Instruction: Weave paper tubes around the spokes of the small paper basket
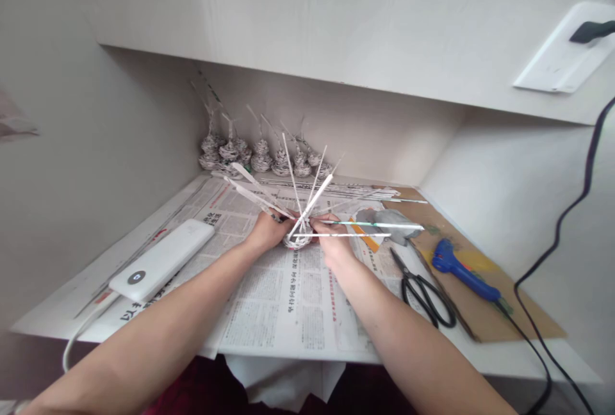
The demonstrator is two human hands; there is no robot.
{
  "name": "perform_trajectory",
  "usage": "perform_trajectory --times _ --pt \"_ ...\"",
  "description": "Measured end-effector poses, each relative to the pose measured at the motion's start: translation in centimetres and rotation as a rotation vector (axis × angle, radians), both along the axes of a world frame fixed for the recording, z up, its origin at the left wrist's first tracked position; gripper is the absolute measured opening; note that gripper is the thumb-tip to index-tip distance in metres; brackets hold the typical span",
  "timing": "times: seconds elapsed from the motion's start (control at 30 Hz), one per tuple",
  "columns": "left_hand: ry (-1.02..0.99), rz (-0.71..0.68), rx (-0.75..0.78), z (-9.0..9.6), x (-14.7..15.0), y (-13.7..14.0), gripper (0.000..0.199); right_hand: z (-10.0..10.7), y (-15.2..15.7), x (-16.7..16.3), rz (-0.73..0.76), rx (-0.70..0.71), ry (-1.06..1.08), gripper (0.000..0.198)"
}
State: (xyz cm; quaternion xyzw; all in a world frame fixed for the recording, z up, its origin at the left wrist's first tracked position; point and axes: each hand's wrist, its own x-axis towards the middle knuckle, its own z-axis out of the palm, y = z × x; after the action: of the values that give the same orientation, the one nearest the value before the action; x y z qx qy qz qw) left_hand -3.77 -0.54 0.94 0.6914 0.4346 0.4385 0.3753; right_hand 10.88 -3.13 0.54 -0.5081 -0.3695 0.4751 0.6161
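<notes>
A small round weave of rolled newspaper strips (pixel 298 240) is between my two hands at the middle of the desk. Long paper strips (pixel 312 203) fan out from it upward and to both sides. My left hand (pixel 270 229) closes on its left side, with fingertips partly hidden behind the strips. My right hand (pixel 333 239) grips the right side, thumb and fingers pressed close to where a strip with green marks (pixel 375 225) leaves the weave. Under the weave lie newspaper sheets (pixel 269 300).
Several gourd-shaped woven paper pieces (pixel 262 156) line the back wall. Loose paper rolls (pixel 355 191) lie before them. At right are black scissors (pixel 423 293) and a corded blue glue gun (pixel 464 274) on cardboard (pixel 523 319). A white power bank (pixel 163 258) lies left.
</notes>
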Motion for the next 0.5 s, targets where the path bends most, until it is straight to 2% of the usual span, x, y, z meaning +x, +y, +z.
perform_trajectory --times 0.13,0.3,0.5 --pt "-0.04 -0.014 -0.078 0.26 0.02 -0.03 0.023 -0.08 -0.14 -0.26 -0.001 -0.027 0.045 0.018" --pt "-0.153 0.096 -0.18 0.63 0.56 -0.33 0.023 -0.04 -0.35 -0.64 0.028 0.024 0.047 0.018" --pt "-0.172 -0.001 -0.187 0.99 0.41 -0.48 0.019 -0.38 -0.35 -0.57 0.027 0.035 0.008 0.02"
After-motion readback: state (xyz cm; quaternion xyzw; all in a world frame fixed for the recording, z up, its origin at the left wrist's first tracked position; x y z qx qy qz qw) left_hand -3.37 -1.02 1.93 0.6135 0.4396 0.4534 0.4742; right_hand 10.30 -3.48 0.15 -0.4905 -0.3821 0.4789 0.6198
